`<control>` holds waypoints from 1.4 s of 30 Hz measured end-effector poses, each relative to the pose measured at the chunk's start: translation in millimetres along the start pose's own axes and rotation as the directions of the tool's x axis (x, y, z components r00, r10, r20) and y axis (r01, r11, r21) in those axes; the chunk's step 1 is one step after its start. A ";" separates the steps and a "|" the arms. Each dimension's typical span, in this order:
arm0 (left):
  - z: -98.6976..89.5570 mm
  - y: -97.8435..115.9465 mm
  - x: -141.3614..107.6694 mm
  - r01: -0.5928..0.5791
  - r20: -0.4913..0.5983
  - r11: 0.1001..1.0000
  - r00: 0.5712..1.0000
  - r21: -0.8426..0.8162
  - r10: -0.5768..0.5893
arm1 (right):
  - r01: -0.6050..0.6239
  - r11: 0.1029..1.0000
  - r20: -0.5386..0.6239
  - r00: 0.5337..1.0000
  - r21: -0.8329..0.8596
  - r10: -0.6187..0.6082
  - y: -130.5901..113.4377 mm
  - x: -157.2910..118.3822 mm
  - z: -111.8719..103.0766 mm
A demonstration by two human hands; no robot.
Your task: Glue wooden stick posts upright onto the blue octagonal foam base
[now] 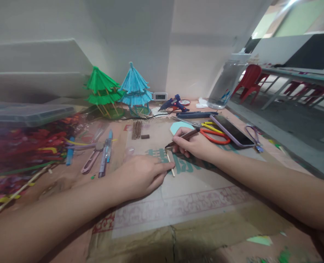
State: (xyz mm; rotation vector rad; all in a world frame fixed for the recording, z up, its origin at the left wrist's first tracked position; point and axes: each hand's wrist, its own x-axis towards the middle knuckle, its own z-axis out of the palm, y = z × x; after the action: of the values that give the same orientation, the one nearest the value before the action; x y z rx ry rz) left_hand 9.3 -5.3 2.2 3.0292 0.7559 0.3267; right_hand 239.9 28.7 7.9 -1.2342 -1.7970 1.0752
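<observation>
My right fingers are closed in a pinch around a brown marker, its tip at the far end of a thin pale stick. My left hand lies low, index finger stretched across the stick, the others curled beneath; my left thumb is hidden, so I cannot tell whether it grips too. The stick lies on a clear sheet over green lettering. Just beyond are a row of brown sticks, a small brown cap and a pale teal paper piece. To the right are red-handled scissors and a phone. Farther back stand a green paper tower, a blue one and, beside them, a blue glue gun.
</observation>
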 end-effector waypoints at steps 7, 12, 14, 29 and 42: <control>2.6 -1.5 -0.4 -0.014 -0.031 1.000 0.999 -0.008 0.014 | 0.001 1.000 -0.004 1.000 -0.003 -0.001 -4.1 -1.1 1.3; 1.9 -0.4 -0.1 -0.005 -0.030 1.000 1.000 -0.010 0.005 | -0.038 0.999 -0.026 0.999 -0.017 0.037 -7.3 -1.9 1.5; 1.2 0.3 0.1 0.003 -0.024 1.000 1.000 -0.013 -0.003 | -0.051 0.998 -0.027 0.998 -0.020 0.050 -8.0 -1.8 1.8; 4.1 1.6 -2.4 0.082 -0.067 0.990 0.994 -0.113 -0.090 | 0.050 0.997 -0.020 0.999 0.066 -0.049 -2.3 -2.4 0.0; 1.4 -1.0 3.9 0.215 -0.081 0.935 0.966 -0.281 -0.247 | 0.059 0.998 -0.047 0.997 0.014 -0.059 -2.9 -3.6 -1.9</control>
State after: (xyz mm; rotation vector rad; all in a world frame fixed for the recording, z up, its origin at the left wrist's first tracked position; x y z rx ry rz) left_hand 12.5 -2.6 1.5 2.6520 0.9753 0.5533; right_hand 241.6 25.2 10.9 -1.1805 -1.7753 1.0170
